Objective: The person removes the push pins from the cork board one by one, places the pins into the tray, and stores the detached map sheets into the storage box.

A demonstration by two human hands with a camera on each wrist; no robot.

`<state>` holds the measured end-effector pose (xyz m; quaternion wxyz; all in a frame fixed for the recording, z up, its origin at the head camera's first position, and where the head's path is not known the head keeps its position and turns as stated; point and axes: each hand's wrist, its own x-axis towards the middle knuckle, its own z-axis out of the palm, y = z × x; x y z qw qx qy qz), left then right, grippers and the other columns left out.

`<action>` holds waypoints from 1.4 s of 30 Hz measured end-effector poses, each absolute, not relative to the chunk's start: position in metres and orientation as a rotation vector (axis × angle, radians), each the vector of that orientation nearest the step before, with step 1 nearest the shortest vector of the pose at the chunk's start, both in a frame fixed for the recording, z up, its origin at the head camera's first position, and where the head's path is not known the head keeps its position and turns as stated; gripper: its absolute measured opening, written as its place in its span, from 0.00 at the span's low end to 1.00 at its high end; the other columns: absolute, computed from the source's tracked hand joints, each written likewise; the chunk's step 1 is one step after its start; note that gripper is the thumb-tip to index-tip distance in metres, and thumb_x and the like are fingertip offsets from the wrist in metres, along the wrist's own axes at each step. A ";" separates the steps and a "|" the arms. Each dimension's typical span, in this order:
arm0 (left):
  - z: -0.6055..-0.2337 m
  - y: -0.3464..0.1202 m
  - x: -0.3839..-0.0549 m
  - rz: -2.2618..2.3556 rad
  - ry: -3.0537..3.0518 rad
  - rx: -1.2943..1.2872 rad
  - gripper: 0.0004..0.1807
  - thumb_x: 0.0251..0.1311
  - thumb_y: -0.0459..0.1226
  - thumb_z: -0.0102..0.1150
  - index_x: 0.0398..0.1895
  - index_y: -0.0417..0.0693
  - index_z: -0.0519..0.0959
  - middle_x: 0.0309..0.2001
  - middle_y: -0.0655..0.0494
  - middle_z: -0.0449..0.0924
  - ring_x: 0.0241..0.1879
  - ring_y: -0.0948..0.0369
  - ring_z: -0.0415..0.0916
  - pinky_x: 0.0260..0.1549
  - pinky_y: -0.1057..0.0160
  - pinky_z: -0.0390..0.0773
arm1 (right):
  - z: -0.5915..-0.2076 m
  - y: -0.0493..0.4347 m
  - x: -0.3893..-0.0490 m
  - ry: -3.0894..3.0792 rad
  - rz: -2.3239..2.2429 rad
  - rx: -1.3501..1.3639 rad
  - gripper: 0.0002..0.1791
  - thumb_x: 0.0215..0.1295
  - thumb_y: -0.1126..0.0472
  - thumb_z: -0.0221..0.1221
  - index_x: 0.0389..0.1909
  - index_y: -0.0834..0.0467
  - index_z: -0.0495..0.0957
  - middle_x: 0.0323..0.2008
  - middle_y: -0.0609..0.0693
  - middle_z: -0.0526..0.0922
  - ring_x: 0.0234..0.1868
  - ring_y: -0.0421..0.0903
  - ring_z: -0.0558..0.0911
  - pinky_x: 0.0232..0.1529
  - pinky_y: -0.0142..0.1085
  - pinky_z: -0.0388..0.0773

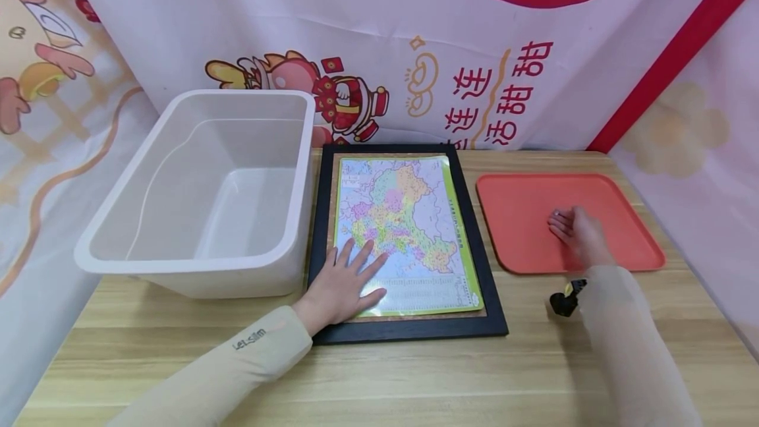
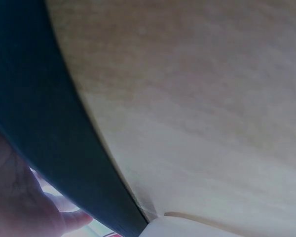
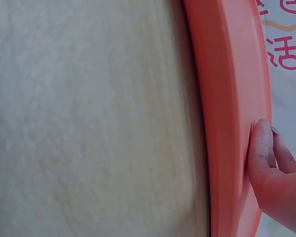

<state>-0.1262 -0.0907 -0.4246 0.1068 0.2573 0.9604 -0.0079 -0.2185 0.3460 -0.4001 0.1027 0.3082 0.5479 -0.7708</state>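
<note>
My left hand [image 1: 344, 285] lies flat with fingers spread on the lower left of a colourful map sheet [image 1: 409, 216]. That sheet sits on a cork board with a black frame [image 1: 415, 329], and the heel of the hand crosses the frame's lower left corner. In the left wrist view the black frame [image 2: 54, 108] runs diagonally beside the hand [image 2: 19, 197]. Over the red tray [image 1: 516, 236] is my right hand [image 1: 575, 229], fingers bent and pointing left. The right wrist view has its fingertips [image 3: 260, 128] right at the tray's surface; I cannot tell whether they pinch something tiny.
A deep white plastic tub [image 1: 275, 262] stands left of the framed board, close beside it. The wooden table [image 1: 415, 381] carries everything. Behind hangs a printed cloth [image 1: 367, 38]. A small black device [image 1: 566, 298] is at the right wrist, just in front of the tray.
</note>
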 end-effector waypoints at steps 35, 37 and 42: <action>-0.421 -0.090 -0.125 -0.024 2.828 0.761 0.37 0.66 0.64 0.32 0.75 0.65 0.45 0.77 0.52 0.43 0.74 0.42 0.42 0.69 0.40 0.52 | -0.402 0.349 -0.217 1.608 -2.288 0.856 0.17 0.76 0.53 0.34 0.48 0.56 0.70 0.26 0.43 0.83 0.35 0.36 0.83 0.40 0.28 0.80; -0.421 -0.090 -0.125 -0.025 2.827 0.761 0.37 0.66 0.63 0.32 0.75 0.65 0.45 0.77 0.52 0.43 0.74 0.42 0.42 0.69 0.39 0.52 | -0.401 0.348 -0.217 1.617 -2.281 0.860 0.17 0.76 0.53 0.34 0.48 0.55 0.70 0.26 0.43 0.83 0.35 0.36 0.83 0.40 0.28 0.81; -0.420 -0.090 -0.125 -0.030 2.820 0.758 0.37 0.66 0.64 0.32 0.75 0.65 0.44 0.77 0.52 0.42 0.75 0.42 0.42 0.69 0.39 0.51 | -0.401 0.348 -0.220 1.669 -2.224 0.892 0.17 0.75 0.52 0.36 0.54 0.53 0.68 0.30 0.41 0.83 0.39 0.35 0.82 0.45 0.27 0.80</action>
